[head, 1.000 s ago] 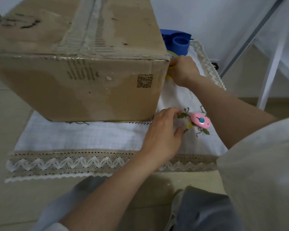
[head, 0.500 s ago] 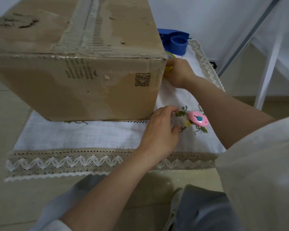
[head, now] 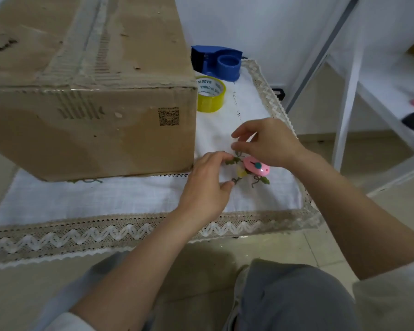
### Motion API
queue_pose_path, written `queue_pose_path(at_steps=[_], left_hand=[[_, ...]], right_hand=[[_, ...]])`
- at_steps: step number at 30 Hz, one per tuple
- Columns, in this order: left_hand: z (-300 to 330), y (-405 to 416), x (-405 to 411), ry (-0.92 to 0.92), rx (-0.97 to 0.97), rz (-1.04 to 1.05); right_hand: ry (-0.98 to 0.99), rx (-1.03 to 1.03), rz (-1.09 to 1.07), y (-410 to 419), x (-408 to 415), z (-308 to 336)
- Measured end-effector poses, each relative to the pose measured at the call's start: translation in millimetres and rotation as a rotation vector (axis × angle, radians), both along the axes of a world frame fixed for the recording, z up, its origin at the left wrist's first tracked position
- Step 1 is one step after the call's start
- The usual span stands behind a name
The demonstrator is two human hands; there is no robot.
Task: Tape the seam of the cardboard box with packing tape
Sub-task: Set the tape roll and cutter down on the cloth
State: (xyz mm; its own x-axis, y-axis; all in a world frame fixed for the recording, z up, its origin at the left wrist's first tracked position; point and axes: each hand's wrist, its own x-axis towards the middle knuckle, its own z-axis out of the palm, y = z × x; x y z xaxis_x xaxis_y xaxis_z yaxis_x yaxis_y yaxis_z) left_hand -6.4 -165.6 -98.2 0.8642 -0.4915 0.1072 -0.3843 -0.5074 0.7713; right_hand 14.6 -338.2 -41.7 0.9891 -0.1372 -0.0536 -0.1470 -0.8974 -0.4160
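A big brown cardboard box [head: 86, 96] stands on the left of a white cloth, its top seam covered with old worn tape. A yellow roll of packing tape [head: 210, 94] lies flat just right of the box's near corner. A small pink cutter [head: 257, 168] lies on the cloth's embroidery. My right hand [head: 270, 143] hovers just above and behind the cutter with fingers spread, holding nothing. My left hand [head: 207, 185] rests on the cloth left of the cutter, thumb and fingers apart.
A blue tape dispenser [head: 216, 59] sits behind the yellow roll by the wall. The white cloth [head: 105, 197] has a lace border at its front and right edges. White furniture legs [head: 344, 96] rise at the right. My knees are below the table edge.
My right hand let go of the yellow tape roll beside the box and came down toward the pink cutter. The roll now lies uncovered. My left hand barely shifted.
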Motion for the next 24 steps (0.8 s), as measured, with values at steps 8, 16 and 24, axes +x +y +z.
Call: queue_pose_path(at_steps=[8, 16, 24], left_hand=[[-6, -5, -1, -0.098, 0.092, -0.022], [-9, -4, 1, -0.175, 0.155, -0.026], [-8, -5, 1, -0.166, 0.172, -0.025]], right_hand=[[0.056, -0.014, -0.074, -16, -36, -12], [0.031, 0.001, -0.069, -15, -42, -17], [0.077, 0.157, -0.113, -22, -35, -15]])
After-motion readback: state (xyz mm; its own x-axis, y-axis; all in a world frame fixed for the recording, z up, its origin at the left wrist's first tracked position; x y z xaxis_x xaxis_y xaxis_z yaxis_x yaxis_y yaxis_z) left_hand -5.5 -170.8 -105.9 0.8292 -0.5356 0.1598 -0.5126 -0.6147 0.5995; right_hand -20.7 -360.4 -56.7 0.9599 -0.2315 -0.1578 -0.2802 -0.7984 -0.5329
